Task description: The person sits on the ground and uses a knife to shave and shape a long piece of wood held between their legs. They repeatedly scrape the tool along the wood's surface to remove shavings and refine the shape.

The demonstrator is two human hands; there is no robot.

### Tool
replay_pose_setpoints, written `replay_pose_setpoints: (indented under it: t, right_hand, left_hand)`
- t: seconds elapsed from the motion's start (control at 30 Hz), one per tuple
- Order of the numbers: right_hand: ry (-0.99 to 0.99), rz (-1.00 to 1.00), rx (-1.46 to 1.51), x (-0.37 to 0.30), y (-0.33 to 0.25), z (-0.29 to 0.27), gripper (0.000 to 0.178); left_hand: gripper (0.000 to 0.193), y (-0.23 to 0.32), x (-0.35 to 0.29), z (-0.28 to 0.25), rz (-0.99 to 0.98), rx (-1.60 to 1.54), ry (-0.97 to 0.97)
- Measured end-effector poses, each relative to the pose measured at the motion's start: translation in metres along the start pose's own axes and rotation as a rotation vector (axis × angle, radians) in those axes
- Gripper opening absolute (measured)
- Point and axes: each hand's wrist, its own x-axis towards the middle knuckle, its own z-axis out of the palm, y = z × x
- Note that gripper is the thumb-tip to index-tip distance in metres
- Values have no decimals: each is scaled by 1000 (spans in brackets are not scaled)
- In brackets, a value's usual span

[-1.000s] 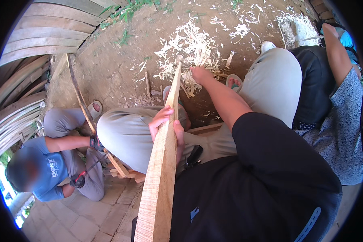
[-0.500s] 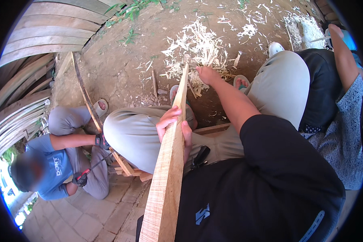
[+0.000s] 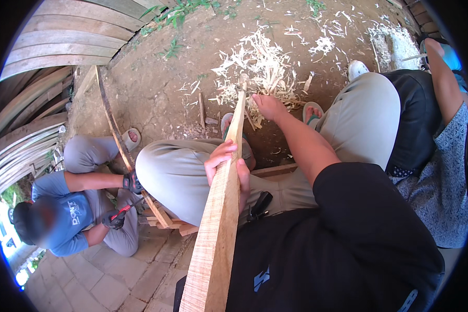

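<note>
A long squared length of pale wood (image 3: 213,229) runs from beside my body out between my knees, narrowing toward its far end. My left hand (image 3: 221,159) is wrapped around it near the middle, the thumb on the right side and the fingers on the left. Close to the narrow far tip, my right hand (image 3: 270,107) is closed in a fist just right of the wood. What it grips is hidden by the hand and hard to pick out against the shavings (image 3: 262,65) on the ground beyond.
At left, a co-worker in a blue shirt (image 3: 78,210) and dark gloves holds a red-handled tool by a long wooden strip (image 3: 109,117). Another person in a patterned garment (image 3: 442,177) sits close on my right. Stacked boards (image 3: 62,34) stand at upper left. Wood pieces (image 3: 164,218) lie beside my left knee.
My right hand stays closed near the tip, shifted very slightly. The wood and my left hand keep nearly the same place. The co-worker's tool hand has moved a little to the right.
</note>
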Motion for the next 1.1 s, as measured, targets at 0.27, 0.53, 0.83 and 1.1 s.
replay_pose_setpoints:
  t: [0.27,0.53,0.83,1.1]
  right_hand:
    - [-27,-68,40,16,17,-7,73]
    - [-1,8,-49,6,-3,-13,70]
    - [-36,-16,-83,14,12,-14,66]
    - [-48,-82,-91,8,11,-16,70]
  left_hand:
    - [29,0,2,1,5,-8,-12]
    - [29,-1,1,1,2,13,-25]
    - [28,-3,0,2,2,3,-19]
    - [34,-5,0,2,2,-33,26]
